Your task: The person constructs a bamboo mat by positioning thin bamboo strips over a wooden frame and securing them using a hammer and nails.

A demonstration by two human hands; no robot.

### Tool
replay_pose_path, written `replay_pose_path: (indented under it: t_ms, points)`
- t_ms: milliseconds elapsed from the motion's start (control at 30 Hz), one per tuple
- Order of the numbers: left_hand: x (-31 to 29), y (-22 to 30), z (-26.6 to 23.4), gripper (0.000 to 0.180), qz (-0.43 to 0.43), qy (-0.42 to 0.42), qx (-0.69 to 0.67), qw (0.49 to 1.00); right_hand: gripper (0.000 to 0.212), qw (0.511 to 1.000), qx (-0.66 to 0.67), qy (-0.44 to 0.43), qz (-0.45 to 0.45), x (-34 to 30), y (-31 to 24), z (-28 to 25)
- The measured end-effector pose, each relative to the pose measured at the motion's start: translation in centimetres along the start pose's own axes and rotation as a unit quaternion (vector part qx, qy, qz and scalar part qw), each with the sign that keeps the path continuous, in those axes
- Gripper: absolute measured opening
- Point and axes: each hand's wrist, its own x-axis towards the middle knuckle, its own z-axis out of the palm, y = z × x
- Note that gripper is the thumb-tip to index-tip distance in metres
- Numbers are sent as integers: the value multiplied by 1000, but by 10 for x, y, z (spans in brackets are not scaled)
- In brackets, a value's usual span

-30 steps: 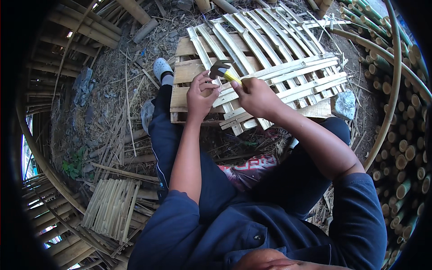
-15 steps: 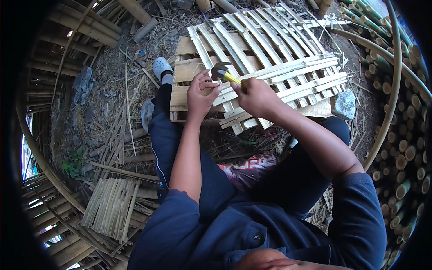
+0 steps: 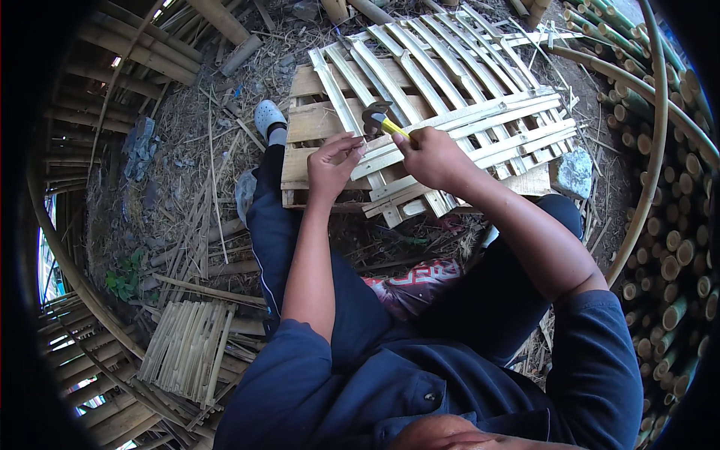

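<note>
My right hand [image 3: 435,159] is closed around the yellow handle of a claw hammer [image 3: 393,129]. The dark hammer head hovers just above the fingertips of my left hand [image 3: 330,166]. Those fingers are pinched together at the left end of a pale bamboo strip; whatever they hold is too small to name. Beneath both hands lies a lattice of split bamboo slats [image 3: 431,94], with long slats running away from me and several cross strips [image 3: 491,142] over their near ends. A low wooden plank platform [image 3: 309,124] supports the lattice.
Cut bamboo poles [image 3: 670,266] are stacked at the right, behind a bent pole [image 3: 651,191]. A pale stone [image 3: 573,169] sits at the platform's right corner. At lower left lies a bundle of split bamboo [image 3: 186,349]. Bamboo scraps [image 3: 214,169] litter the ground.
The fingers of my left hand have drawn closer together and flattened over the strip's end. The hammer head has shifted slightly to the right, staying close to them.
</note>
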Motion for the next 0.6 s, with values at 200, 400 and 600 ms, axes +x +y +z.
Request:
replay_pose_path:
  t_ms: [200,400,600]
  points:
    - [2,8,-1,16,85,-10,63,994,51,1000,5,0,-2,-2,2,-4]
    - [2,8,0,12,113,12,83,990,50,1000,7,-17,4,-5,0,-7]
    - [3,8,3,10,79,29,69,994,49,1000,5,-10,0,-2,6,-2]
